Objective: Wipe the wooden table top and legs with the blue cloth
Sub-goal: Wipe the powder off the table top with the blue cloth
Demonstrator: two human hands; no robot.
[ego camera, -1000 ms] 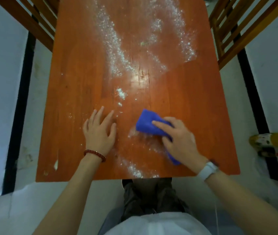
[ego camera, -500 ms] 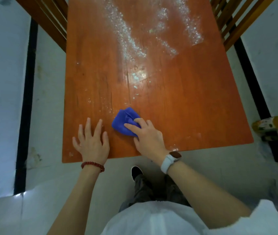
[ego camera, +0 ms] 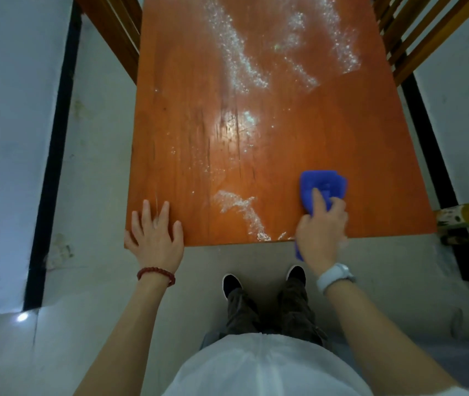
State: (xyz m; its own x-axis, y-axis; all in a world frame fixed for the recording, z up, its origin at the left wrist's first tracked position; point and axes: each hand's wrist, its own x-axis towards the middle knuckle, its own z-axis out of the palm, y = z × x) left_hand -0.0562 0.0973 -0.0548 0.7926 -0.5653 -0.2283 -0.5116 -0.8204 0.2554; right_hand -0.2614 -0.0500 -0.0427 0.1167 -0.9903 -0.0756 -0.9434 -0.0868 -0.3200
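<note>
Cloth under right hand, near bench edge.
Right hand (ego camera: 321,234) grip clenched on cloth (ego camera: 322,186); left hand (ego camera: 155,237) lay flat, released, on bench (ego camera: 356,155) corner.

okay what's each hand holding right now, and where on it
The right hand presses the blue cloth on the table top, gripping its near end. The left hand holds nothing, lying flat on the table's near corner.

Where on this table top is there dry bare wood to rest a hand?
Dry patches: the left strip of the orange wooden table top above the left hand, and the right side above the folded blue cloth under the right hand. White foam streaks crowd the far centre and near edge.
</note>
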